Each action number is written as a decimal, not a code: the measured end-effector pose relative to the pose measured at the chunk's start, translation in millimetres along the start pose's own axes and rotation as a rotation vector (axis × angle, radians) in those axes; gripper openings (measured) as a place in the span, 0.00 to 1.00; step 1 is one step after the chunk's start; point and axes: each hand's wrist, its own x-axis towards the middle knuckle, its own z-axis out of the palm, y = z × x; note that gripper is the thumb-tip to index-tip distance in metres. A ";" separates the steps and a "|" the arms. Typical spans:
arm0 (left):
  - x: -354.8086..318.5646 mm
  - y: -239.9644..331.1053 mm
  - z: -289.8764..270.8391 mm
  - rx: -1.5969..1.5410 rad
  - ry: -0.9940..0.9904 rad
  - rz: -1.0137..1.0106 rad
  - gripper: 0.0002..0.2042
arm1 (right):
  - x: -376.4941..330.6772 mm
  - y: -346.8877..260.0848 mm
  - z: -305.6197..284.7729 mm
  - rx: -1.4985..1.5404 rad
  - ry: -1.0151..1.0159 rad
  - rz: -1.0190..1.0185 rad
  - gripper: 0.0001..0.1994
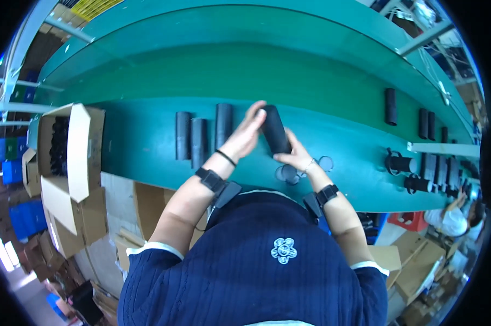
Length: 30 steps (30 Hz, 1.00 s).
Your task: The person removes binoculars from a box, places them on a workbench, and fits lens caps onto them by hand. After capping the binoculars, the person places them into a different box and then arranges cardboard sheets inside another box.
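Both hands close on one black cylinder (275,129), held tilted just above the green desk (147,146). The right hand (297,156) has its grip wrapped round the lower end, thumb and fingers curled from beneath. The left hand (245,136) lies over the upper end with its fingers nearly straight, pressed flat against the top and side rather than curled round it, so that grip looks only partly closed. Whether the left fingertips cap the open end or merely rest beside it cannot be told from this angle.

To handle this well, the lower hand should probably carry the weight while the upper one steadies and turns. The surface looks smooth and dark, so a firm, even hold likely matters more than force. Keeping the cylinder over the desk and near the body seems wise, since a slip would then end on the belt and not on the floor.

Just beneath the right wrist lie small round clear discs (287,173). To the left, three more black tubes (202,138) lie side by side. An open cardboard box (66,146) stands at the desk's left end.
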 end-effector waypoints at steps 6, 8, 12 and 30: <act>31.7 18.3 -73.1 1.724 0.468 0.101 0.47 | 45.1 34.2 -221.4 -0.720 0.902 -0.301 0.35; 44.3 13.1 -85.9 1.604 0.361 -0.191 0.53 | 46.2 41.6 -284.3 -0.718 1.007 0.024 0.36; 47.6 5.2 -87.0 1.349 0.290 -0.137 0.47 | 37.5 42.7 -332.9 -0.987 1.028 0.223 0.35; -26.4 19.0 -37.7 0.588 -0.224 0.098 0.32 | -41.2 25.1 -27.6 -0.734 0.041 -0.297 0.35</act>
